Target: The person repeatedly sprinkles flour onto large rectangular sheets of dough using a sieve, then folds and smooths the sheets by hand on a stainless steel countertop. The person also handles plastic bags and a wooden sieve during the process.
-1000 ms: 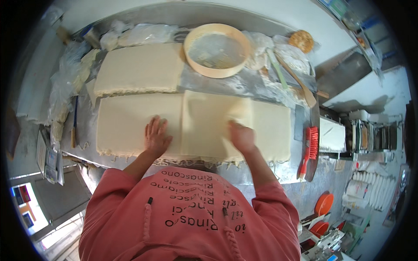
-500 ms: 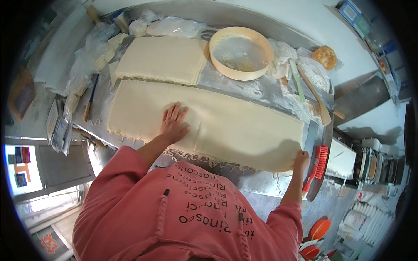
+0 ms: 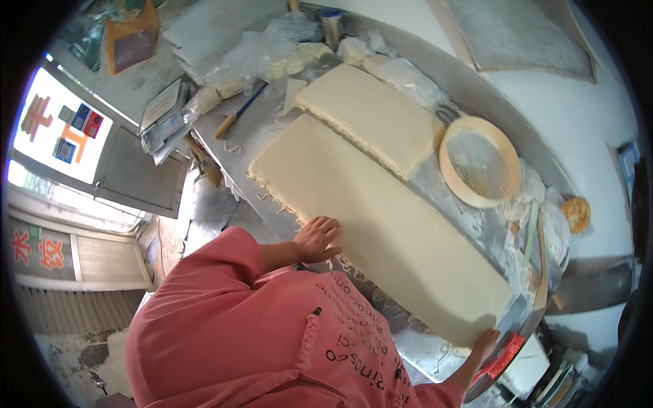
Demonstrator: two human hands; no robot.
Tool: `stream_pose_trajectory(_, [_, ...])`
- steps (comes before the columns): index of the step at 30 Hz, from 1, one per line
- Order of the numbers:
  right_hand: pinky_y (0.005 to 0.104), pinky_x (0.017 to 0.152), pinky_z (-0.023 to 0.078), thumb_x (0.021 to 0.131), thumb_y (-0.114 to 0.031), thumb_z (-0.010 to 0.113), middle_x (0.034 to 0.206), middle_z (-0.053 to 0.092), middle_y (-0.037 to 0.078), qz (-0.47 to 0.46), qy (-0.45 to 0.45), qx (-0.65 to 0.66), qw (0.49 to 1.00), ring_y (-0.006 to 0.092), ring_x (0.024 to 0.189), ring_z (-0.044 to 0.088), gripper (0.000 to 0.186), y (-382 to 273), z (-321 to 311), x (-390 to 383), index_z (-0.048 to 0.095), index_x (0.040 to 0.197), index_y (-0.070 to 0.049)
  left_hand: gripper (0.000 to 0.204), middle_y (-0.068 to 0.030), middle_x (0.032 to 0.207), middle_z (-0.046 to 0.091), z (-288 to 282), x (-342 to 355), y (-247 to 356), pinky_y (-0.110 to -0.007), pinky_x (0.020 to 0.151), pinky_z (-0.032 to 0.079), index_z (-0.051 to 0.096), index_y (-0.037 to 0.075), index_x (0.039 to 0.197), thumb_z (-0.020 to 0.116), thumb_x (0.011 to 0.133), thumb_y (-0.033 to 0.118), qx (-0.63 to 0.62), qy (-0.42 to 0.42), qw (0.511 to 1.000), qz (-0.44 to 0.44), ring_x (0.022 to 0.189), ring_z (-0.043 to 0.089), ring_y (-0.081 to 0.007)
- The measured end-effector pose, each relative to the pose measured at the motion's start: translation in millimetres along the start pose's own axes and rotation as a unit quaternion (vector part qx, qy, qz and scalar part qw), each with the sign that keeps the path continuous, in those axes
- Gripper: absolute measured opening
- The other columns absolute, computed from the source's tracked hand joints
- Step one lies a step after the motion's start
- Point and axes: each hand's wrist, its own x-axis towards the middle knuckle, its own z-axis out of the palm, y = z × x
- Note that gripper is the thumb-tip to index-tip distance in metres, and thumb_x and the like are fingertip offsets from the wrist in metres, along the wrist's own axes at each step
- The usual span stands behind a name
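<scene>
My left hand rests with its fingers apart and slightly bent on the near edge of a long pale dough sheet, whose edge is ragged and stringy. At that sheet's right end, my right hand has its fingers closed on the near corner. A shorter dough slab lies behind the long one. A round wooden sieve stands to the right of that slab. A red brush lies just beyond my right hand.
Plastic bags, a metal canister and a blue-handled brush line the back and left. Spatulas and a flatbread lie right. A scale sits by the door.
My right hand has moved from mid-sheet to the right end, and the lifted fold now lies flat. My left hand has slid to the near edge. The view has swung leftward.
</scene>
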Motion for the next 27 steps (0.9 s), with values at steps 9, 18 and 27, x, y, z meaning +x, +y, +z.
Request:
stream_pose_trajectory(9, [0.0363, 0.080, 0.042, 0.089, -0.031, 0.050, 0.102, 0.056, 0.015, -0.168, -0.024, 0.366, 0.915, 0.0270, 0.090, 0.052, 0.039, -164.2, 50.0, 58.3, 0.051, 0.113, 0.001, 0.056, -0.0149, 0.136, 0.035, -38.9, 15.0, -87.2, -0.051, 0.105, 0.019, 0.042, 0.015, 0.129, 0.054, 0.082, 0.042, 0.153, 0.177, 0.945, -0.230, 0.128, 0.028, -0.0332])
stream_pose_trajectory(18, [0.0419, 0.077, 0.038, 0.075, -0.055, 0.054, 0.123, 0.032, 0.013, 0.269, -0.231, 0.552, 0.755, 0.0273, 0.095, 0.041, 0.071, -373.0, 84.9, 106.1, 0.034, 0.129, -0.015, 0.061, -0.0142, 0.141, 0.029, -58.4, 7.9, -115.3, -0.048, 0.108, 0.017, 0.036, 0.016, 0.134, 0.050, 0.084, 0.047, 0.159, 0.140, 0.952, -0.223, 0.132, 0.022, -0.0312])
stream_pose_trajectory(27, [0.0543, 0.071, 0.044, 0.074, -0.032, 0.049, 0.093, 0.047, 0.018, 0.311, -0.213, 0.594, 0.711, 0.0339, 0.078, 0.051, 0.050, -358.0, 78.9, 139.2, 0.041, 0.116, -0.005, 0.063, -0.0078, 0.147, 0.020, -89.2, 125.0, -199.7, -0.043, 0.111, 0.011, 0.027, 0.019, 0.140, 0.040, 0.088, 0.052, 0.139, 0.095, 0.965, -0.203, 0.137, 0.013, -0.0242])
